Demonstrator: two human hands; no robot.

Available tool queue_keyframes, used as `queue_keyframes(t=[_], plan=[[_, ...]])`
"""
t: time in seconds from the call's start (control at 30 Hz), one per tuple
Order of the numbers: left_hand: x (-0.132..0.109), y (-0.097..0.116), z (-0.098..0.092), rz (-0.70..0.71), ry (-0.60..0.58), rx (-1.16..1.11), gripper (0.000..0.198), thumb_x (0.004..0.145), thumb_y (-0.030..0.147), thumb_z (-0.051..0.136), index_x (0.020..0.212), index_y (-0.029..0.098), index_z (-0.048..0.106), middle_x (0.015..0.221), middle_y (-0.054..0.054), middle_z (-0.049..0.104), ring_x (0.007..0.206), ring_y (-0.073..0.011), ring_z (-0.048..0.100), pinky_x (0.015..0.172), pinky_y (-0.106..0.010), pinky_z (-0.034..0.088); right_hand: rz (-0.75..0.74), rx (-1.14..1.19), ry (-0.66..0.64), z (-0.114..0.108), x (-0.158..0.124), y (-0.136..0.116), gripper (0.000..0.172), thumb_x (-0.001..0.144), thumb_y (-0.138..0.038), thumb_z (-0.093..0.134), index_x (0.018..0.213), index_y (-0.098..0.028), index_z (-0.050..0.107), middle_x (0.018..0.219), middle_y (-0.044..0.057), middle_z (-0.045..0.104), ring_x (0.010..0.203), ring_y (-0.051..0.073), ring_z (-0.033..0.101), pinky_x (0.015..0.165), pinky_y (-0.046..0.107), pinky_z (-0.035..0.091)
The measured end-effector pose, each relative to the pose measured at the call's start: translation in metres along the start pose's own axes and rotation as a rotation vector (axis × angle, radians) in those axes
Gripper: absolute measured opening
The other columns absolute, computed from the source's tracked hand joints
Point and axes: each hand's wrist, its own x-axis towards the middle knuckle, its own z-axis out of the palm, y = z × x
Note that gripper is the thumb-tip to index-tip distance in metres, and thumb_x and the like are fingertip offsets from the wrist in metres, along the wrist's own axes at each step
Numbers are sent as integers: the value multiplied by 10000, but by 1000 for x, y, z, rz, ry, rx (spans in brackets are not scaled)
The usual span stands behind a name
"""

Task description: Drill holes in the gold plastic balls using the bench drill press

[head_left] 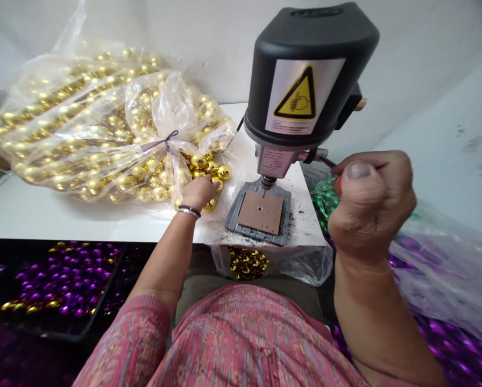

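My left hand (200, 192) reaches into the open mouth of a clear plastic bag (104, 123) full of shiny gold balls (208, 165); its fingers curl among the balls, hidden from me. My right hand (372, 207) is raised close to the camera, closed in a fist around the red-tipped lever (338, 183) of a small black bench drill (309, 75). The drill bit (265, 189) hangs just above a brown board (261, 212) with a hole, lying on the grey drill base (235, 217).
The drill stands on a white table (63, 215). A bag of gold balls (247, 262) hangs below the table edge. Purple balls (63, 279) fill a tray at lower left, and more purple ones (459, 349) and green ones (324, 196) lie in bags at right.
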Motion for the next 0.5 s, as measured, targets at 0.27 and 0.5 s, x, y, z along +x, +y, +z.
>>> queue_keyframes(t=[0.27,0.5], plan=[[-14,7,5,132,68,-183,576,820,372,664,1327,123,552,1087,-180,726,1005,-304,681,847,-367,492,-30,5,-15,0,-4,0,298,966,-418,444,825,-203,595,654,-28,531,584,66,497,559,238,402],[-39,15,6,280,-356,-1063,512,832,450,637,1266,178,631,1015,-87,730,731,-137,664,674,-273,519,2,-41,-30,0,-5,-4,303,986,-435,385,852,-235,568,694,-31,538,601,75,517,584,243,432]])
